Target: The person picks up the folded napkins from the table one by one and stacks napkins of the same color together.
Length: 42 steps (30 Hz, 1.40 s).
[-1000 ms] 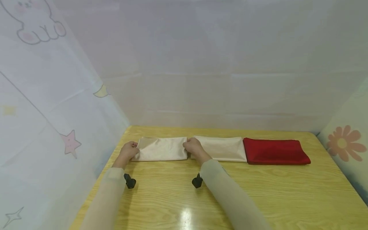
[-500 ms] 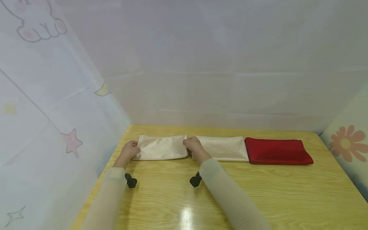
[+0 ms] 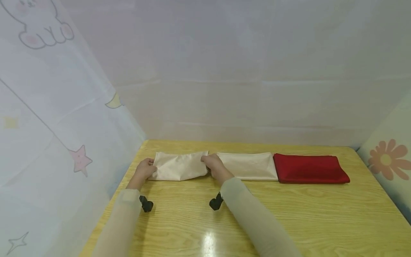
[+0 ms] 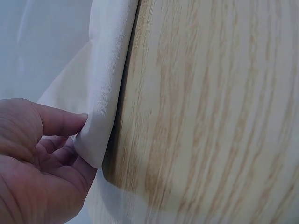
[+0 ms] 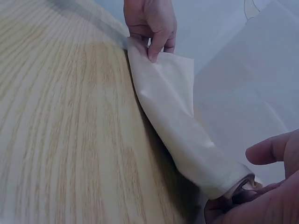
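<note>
A folded cream satin cloth point(image 3: 180, 166) lies at the left of a row of cloths along the table's back. At its left end my left hand point(image 3: 143, 172) pinches the near corner; the left wrist view shows thumb and fingers on either side of the fabric point(image 4: 105, 88). My right hand point(image 3: 217, 167) holds the right end, which is raised a little and bends the cloth. Seen from the right wrist, fingers of the right hand point(image 5: 271, 196) curl under the rolled, layered end while the thumb stands apart above it.
Right beside it lies a second folded cream cloth point(image 3: 248, 166), partly behind my right hand. A folded red cloth point(image 3: 309, 169) adjoins that one. The wooden table point(image 3: 179, 221) meets printed fabric walls point(image 3: 224, 107) at the back and sides. Black mounts point(image 3: 146, 203) sit at both wrists.
My right hand has moved slightly left and raised the right end of the cream cloth, so its near edge now bends. The left hand stays at the left end.
</note>
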Each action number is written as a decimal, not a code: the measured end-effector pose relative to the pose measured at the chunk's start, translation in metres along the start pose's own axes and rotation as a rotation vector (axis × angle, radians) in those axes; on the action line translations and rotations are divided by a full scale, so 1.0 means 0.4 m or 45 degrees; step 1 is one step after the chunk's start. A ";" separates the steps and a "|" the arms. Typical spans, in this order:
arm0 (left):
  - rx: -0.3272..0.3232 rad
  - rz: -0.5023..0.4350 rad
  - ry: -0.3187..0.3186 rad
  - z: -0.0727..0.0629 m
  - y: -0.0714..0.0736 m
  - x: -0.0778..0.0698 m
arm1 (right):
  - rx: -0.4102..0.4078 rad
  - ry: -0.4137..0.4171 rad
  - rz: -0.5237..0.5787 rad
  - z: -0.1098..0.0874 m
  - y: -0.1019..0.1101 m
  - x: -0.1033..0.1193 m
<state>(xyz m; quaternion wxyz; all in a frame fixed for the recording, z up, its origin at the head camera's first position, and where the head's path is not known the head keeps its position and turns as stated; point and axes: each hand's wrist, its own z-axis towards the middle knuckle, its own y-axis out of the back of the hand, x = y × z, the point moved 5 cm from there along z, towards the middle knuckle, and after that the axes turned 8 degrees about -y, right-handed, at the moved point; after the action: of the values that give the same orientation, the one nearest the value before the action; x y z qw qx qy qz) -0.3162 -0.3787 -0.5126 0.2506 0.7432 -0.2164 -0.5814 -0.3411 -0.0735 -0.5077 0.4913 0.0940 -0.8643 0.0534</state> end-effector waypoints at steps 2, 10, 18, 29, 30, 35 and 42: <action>0.006 -0.007 -0.005 -0.001 -0.003 0.002 | 0.014 0.031 -0.041 -0.006 -0.002 -0.003; 0.023 -0.132 0.013 0.013 -0.003 0.026 | -0.087 0.203 -0.300 -0.024 -0.013 0.023; 0.054 -0.246 0.043 -0.006 0.007 0.018 | -0.026 0.152 -0.322 -0.029 0.000 0.017; 0.063 -0.269 -0.072 -0.028 -0.010 -0.052 | 0.047 0.160 -0.238 -0.044 0.090 0.032; 0.066 -0.267 -0.090 -0.027 -0.016 -0.064 | 0.022 0.174 -0.274 -0.045 0.106 0.035; 0.083 -0.262 -0.145 -0.023 -0.054 -0.122 | -0.008 0.188 -0.294 -0.056 0.185 0.041; 0.123 -0.309 -0.188 -0.016 -0.123 -0.187 | -0.047 0.184 -0.303 -0.080 0.283 0.040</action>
<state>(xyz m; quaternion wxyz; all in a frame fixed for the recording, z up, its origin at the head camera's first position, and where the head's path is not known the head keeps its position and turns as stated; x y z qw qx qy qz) -0.3255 -0.2936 -0.4857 0.1258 0.7304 -0.1704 -0.6493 -0.3466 0.0413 -0.4774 0.5568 0.1826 -0.8102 -0.0145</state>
